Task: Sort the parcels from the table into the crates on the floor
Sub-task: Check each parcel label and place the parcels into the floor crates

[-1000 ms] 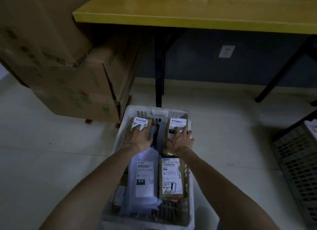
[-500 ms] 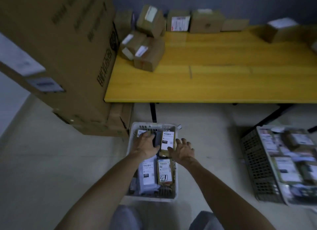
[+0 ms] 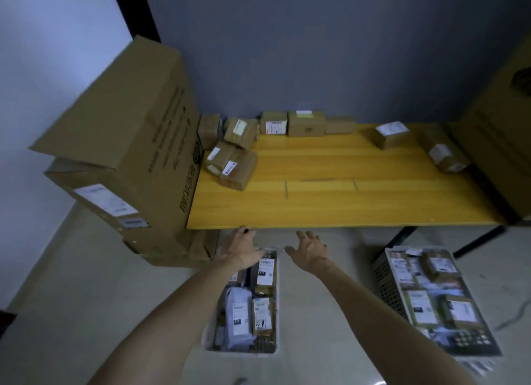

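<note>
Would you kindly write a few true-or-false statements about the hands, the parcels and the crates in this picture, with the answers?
1. Both hands are empty. True: the left hand and the right hand are open, holding nothing.
2. The yellow table has no parcels left. False: several cardboard parcels lie along its back and sides.
3. The white crate below the hands holds labelled parcels. True.
4. The dark crate on the right is empty. False: it is full of parcels.
5. A large cardboard box stands left of the table. True.
</note>
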